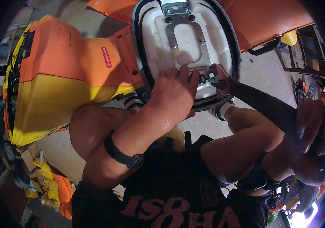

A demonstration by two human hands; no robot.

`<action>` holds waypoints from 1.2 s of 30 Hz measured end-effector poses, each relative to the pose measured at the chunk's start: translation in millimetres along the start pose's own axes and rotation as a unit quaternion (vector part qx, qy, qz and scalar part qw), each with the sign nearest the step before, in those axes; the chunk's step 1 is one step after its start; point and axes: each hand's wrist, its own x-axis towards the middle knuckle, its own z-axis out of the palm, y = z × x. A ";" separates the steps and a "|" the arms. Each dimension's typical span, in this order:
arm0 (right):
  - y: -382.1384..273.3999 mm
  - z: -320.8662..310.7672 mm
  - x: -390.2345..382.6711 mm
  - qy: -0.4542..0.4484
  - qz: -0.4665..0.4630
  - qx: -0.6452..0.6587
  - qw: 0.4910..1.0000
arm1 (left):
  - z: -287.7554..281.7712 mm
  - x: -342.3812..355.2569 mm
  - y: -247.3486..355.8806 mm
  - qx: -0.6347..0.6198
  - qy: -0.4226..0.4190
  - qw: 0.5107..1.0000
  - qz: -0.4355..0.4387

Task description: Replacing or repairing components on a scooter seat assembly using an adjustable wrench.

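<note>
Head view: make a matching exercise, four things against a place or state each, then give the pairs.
Things:
1. adjustable wrench
2. left hand
3. right hand
4. metal bracket

Places or states:
A. wrapped round the dark wrench handle at the picture's right edge
B. bolted flat onto the white seat base
C. head set at the lower rim of the seat base
D. fingers resting on the seat base beside the wrench head

Pairs: 1-C, 2-D, 3-A, 4-B
</note>
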 end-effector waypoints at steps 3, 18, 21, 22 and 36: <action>0.9 2.7 -3.0 -0.067 -0.001 0.042 0.997 | 4.9 0.9 0.5 0.018 -0.005 1.000 -0.006; 14.7 36.5 -6.6 -0.422 0.017 0.115 0.899 | 4.0 -3.1 0.6 0.005 0.007 1.000 0.003; 14.8 37.2 -32.1 -0.323 -0.068 0.083 0.940 | 2.1 -0.7 2.4 0.001 0.003 1.000 0.002; 15.0 37.2 -29.8 -0.324 -0.067 0.083 0.940 | 2.7 -1.3 1.8 0.002 0.003 1.000 0.001; 20.9 33.0 -4.3 -0.238 -0.139 0.021 0.961 | 6.7 -1.3 0.3 0.002 -0.022 1.000 -0.015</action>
